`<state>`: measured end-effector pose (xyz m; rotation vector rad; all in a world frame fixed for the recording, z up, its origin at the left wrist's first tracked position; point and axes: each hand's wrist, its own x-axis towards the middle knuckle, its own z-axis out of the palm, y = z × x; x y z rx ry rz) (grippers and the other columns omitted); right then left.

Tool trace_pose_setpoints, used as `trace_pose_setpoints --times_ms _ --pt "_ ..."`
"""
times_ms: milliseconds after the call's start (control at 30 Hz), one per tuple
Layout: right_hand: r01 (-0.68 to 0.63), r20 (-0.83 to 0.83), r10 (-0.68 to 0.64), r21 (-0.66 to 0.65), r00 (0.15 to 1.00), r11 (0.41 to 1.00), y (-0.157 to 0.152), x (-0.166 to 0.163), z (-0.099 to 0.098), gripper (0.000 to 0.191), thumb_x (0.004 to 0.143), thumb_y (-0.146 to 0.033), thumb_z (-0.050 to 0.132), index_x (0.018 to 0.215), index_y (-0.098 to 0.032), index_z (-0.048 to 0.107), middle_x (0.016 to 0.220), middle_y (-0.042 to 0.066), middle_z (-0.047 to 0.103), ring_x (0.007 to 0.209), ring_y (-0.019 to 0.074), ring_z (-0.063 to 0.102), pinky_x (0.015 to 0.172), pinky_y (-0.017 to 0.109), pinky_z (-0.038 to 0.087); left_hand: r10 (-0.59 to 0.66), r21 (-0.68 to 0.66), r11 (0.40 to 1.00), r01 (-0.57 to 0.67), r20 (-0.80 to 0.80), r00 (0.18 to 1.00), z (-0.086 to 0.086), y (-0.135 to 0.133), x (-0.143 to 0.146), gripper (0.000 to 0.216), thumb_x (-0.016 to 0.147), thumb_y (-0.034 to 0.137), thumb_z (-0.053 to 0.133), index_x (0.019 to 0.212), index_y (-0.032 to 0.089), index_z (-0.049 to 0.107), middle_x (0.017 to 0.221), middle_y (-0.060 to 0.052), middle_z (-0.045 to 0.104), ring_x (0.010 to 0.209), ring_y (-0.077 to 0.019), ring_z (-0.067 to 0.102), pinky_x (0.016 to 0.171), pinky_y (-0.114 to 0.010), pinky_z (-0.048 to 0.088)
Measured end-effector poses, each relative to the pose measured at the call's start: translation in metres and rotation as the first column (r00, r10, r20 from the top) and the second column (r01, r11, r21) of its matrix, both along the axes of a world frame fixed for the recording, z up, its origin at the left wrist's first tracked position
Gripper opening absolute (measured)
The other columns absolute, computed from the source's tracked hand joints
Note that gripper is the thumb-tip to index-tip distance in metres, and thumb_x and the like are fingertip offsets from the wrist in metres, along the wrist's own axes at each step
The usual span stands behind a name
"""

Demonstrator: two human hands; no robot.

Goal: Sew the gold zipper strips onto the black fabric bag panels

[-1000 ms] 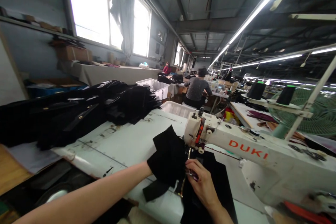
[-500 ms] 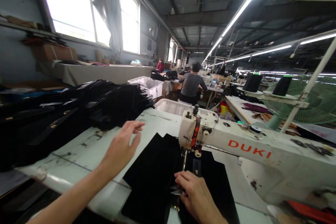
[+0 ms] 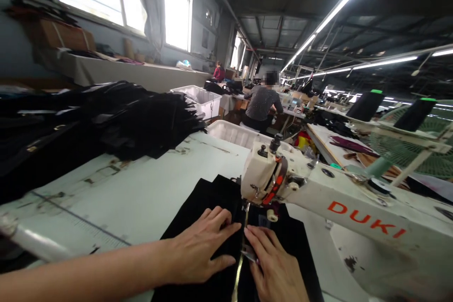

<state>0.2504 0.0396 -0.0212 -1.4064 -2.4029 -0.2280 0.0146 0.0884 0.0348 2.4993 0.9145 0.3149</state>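
Observation:
A black fabric piece [image 3: 191,219] lies flat under the head of a white sewing machine [image 3: 262,174]. A gold-toned zipper [image 3: 238,276] runs along it toward the needle area. My left hand [image 3: 205,245] rests on the fabric left of the zipper, its fingers spread and nothing in them. Just right of the zipper, my right hand [image 3: 274,262] presses on the fabric with its fingertips close to the presser foot. Small metal thread snips [image 3: 248,252] are tucked in that hand, mostly hidden under the fingers.
A large pile of black fabric pieces [image 3: 141,122] covers the table's left side. White plastic bins [image 3: 230,133] stand behind the table. Thread cones [image 3: 366,105] and a green fan [image 3: 396,141] are at right. A person [image 3: 262,104] sits farther back.
My left hand has come down and right from above the table onto the fabric. My right hand has flattened beside the zipper, and more gold zipper shows. The view has shifted.

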Motion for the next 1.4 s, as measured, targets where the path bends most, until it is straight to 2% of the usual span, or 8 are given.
trace_pose_setpoints --times_ms 133,367,500,633,833,1000,1200,1400 --pt "-0.046 0.030 0.046 -0.007 0.999 0.999 0.003 0.003 0.000 0.066 0.068 -0.010 0.049 0.133 -0.022 0.052 0.131 0.002 0.062 0.115 0.0211 0.061 0.075 0.023 0.061 -0.058 -0.008 0.998 0.059 0.035 0.998 0.003 -0.004 0.001 0.061 0.083 0.025 0.063 0.142 0.030 0.048 0.143 -0.012 0.048 0.131 -0.0360 0.043 0.111 -0.061 0.025" --pt "-0.097 0.102 0.093 0.038 0.990 0.995 0.017 0.008 -0.006 0.057 0.068 -0.013 0.051 0.124 -0.020 0.056 0.138 0.003 0.056 0.116 0.0250 0.062 0.060 0.022 0.062 -0.042 -0.091 0.995 0.045 0.035 0.999 0.002 0.008 0.004 0.067 0.084 0.032 0.066 0.145 0.017 0.044 0.146 -0.016 0.047 0.136 -0.0351 0.039 0.116 -0.058 0.017" --pt "-0.156 0.117 0.149 0.045 0.982 0.987 0.023 0.013 -0.020 0.068 0.061 -0.011 0.052 0.128 -0.021 0.055 0.139 0.003 0.056 0.111 0.0250 0.065 0.055 0.020 0.060 -0.013 -0.092 0.996 0.016 0.024 1.000 0.008 0.008 0.003 0.059 0.087 0.031 0.063 0.143 0.022 0.047 0.145 -0.015 0.050 0.134 -0.0351 0.042 0.114 -0.058 0.023" --pt "-0.166 0.097 0.160 0.063 0.982 0.984 0.025 0.013 -0.026 0.086 0.055 -0.011 0.050 0.140 -0.019 0.045 0.137 0.002 0.057 0.107 0.0237 0.067 0.044 0.017 0.056 -0.015 -0.109 0.994 0.011 -0.035 0.999 0.014 0.006 0.002 0.065 0.084 0.033 0.068 0.144 0.025 0.046 0.148 -0.014 0.045 0.136 -0.0389 0.039 0.112 -0.062 0.023" --pt "-0.082 0.212 0.053 0.135 0.976 0.987 0.029 0.005 -0.009 0.066 0.064 -0.012 0.047 0.129 -0.016 0.056 0.133 0.004 0.060 0.109 0.0221 0.066 0.068 0.022 0.061 -0.084 -0.028 0.996 0.083 -0.041 0.996 0.001 0.020 0.003 0.069 0.085 0.028 0.061 0.149 0.023 0.036 0.153 -0.010 0.039 0.140 -0.0373 0.032 0.112 -0.066 0.022" --pt "-0.086 0.284 0.037 0.159 0.958 0.984 0.028 0.005 -0.008 0.067 0.061 -0.014 0.046 0.127 -0.017 0.058 0.131 0.002 0.062 0.105 0.0223 0.069 0.059 0.019 0.060 -0.096 -0.001 0.995 0.096 -0.097 0.991 0.001 0.020 0.002 0.070 0.084 0.028 0.062 0.149 0.023 0.037 0.154 -0.010 0.037 0.141 -0.0366 0.031 0.113 -0.064 0.023" --pt "-0.100 0.293 0.050 0.159 0.955 0.982 0.029 0.008 -0.010 0.068 0.061 -0.014 0.044 0.128 -0.017 0.058 0.133 0.000 0.060 0.104 0.0206 0.069 0.063 0.019 0.061 -0.087 -0.016 0.996 0.086 -0.086 0.992 0.009 0.019 0.004 0.069 0.082 0.026 0.064 0.147 0.022 0.040 0.152 -0.010 0.040 0.140 -0.0376 0.033 0.112 -0.065 0.024" --pt "-0.121 0.309 0.067 0.161 0.949 0.979 0.029 0.010 -0.011 0.069 0.060 -0.014 0.045 0.128 -0.015 0.057 0.132 0.003 0.060 0.105 0.0216 0.068 0.063 0.019 0.061 -0.107 -0.006 0.994 0.106 -0.073 0.992 0.004 0.022 0.001 0.072 0.081 0.026 0.066 0.148 0.021 0.039 0.153 -0.010 0.039 0.140 -0.0386 0.032 0.111 -0.067 0.025"
